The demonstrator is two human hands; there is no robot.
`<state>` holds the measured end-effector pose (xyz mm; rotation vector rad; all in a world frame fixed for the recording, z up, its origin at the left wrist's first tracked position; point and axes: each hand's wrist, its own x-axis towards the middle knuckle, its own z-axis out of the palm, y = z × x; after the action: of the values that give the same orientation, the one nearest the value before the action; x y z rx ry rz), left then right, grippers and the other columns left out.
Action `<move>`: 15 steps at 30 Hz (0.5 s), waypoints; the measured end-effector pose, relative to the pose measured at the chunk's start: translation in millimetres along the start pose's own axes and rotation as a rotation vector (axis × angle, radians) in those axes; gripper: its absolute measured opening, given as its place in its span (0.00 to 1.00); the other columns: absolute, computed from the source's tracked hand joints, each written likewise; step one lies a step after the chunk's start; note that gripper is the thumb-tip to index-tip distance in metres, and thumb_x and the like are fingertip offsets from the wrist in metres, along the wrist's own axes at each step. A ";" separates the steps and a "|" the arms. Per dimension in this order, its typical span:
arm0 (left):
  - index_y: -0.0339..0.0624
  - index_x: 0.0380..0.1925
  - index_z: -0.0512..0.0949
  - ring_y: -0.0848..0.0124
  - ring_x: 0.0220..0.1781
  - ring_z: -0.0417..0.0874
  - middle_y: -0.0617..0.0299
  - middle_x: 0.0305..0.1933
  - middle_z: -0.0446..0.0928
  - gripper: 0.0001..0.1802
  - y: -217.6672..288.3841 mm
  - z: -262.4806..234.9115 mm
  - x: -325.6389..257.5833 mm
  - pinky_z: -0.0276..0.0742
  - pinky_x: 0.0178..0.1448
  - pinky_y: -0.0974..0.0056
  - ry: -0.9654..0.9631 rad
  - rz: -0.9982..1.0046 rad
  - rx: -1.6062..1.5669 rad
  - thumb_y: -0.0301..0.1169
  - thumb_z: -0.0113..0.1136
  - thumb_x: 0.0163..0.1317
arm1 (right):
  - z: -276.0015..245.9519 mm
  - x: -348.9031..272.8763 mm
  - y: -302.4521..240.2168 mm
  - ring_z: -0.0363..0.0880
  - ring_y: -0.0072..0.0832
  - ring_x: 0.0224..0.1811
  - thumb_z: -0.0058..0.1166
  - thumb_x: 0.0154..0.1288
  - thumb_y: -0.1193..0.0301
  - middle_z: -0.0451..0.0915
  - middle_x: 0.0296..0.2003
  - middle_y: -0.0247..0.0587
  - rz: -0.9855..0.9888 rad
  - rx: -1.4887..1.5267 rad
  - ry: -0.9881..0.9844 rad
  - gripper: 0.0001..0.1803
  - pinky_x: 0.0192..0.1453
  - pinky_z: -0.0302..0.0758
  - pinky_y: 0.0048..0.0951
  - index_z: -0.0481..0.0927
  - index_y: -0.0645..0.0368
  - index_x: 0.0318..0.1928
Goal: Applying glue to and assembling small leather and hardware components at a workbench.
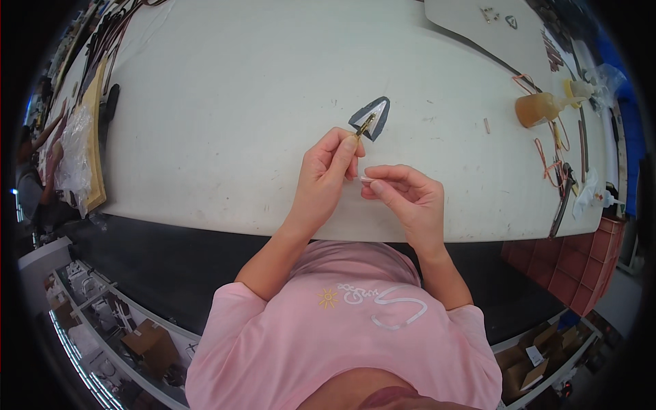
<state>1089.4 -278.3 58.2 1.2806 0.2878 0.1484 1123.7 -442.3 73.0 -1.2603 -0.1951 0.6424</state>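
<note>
My left hand (pixel 328 164) pinches a gold-coloured metal fitting (pixel 365 128) between thumb and fingers, just above the white tabletop. From that fitting a small dark triangular piece (pixel 382 115) with a pale inner part points away from me. Close by on the right, my right hand (pixel 413 198) is closed, thumb against fingertips, on a small whitish strip (pixel 366 180). The strip's tip faces my left hand, and the two hands appear apart. What the strip is made of is too small to tell.
An amber bottle (pixel 535 111) lies at the right, near orange cords (pixel 543 160) and a white nozzle bottle (pixel 605 199). A grey board (pixel 471 24) covers the far right. A plastic-draped board (pixel 97 150) stands left, with another person (pixel 42 181) beyond. A red crate (pixel 567 263) sits below.
</note>
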 end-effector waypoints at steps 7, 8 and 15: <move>0.41 0.32 0.74 0.85 0.28 0.64 0.72 0.25 0.67 0.13 -1.0 10.3 3.0 0.61 0.32 0.75 0.107 0.078 0.020 0.34 0.48 0.78 | 16.2 -1.9 5.7 0.86 0.26 0.44 0.56 0.69 0.82 0.86 0.42 0.45 -0.012 0.003 -0.021 0.10 0.53 0.83 0.26 0.81 0.71 0.50; 0.41 0.32 0.73 0.85 0.28 0.64 0.72 0.26 0.67 0.13 -0.3 11.1 2.4 0.61 0.32 0.75 0.121 0.110 0.026 0.34 0.48 0.78 | 14.7 -2.7 5.7 0.86 0.27 0.45 0.56 0.69 0.82 0.86 0.42 0.46 0.001 0.003 -0.027 0.10 0.53 0.83 0.27 0.81 0.71 0.50; 0.44 0.33 0.73 0.85 0.28 0.64 0.73 0.25 0.66 0.14 7.9 9.2 -0.2 0.59 0.33 0.77 0.134 0.084 -0.004 0.37 0.48 0.78 | 22.6 -3.4 2.2 0.87 0.28 0.44 0.56 0.69 0.82 0.86 0.42 0.46 0.030 0.098 -0.054 0.09 0.53 0.84 0.28 0.81 0.71 0.48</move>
<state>1092.3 -284.7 68.2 1.2819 0.3485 0.3069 1109.5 -425.2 78.8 -1.1538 -0.1877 0.7045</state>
